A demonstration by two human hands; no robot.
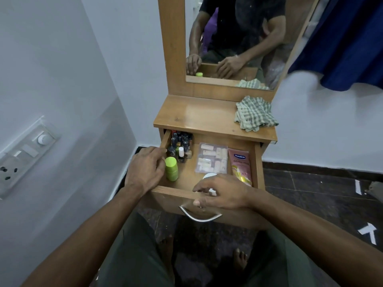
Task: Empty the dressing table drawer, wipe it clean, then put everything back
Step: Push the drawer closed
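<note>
We find the wooden dressing-table drawer (187, 179) pulled open and stocked. Our left hand (145, 169) grips an upright lime-green plastic bottle (171, 169) at its front-left corner; our right hand (221, 194), fingers curled, holds a white-lidded jar (209, 176). A green checked cloth (255, 113) lies on the tabletop.

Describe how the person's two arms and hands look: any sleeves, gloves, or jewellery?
Both forearms are bare, with no sleeves reaching them. The left hand and right hand wear no gloves, and no rings or watch show. The mirror reflects a dark short-sleeved shirt.
</note>
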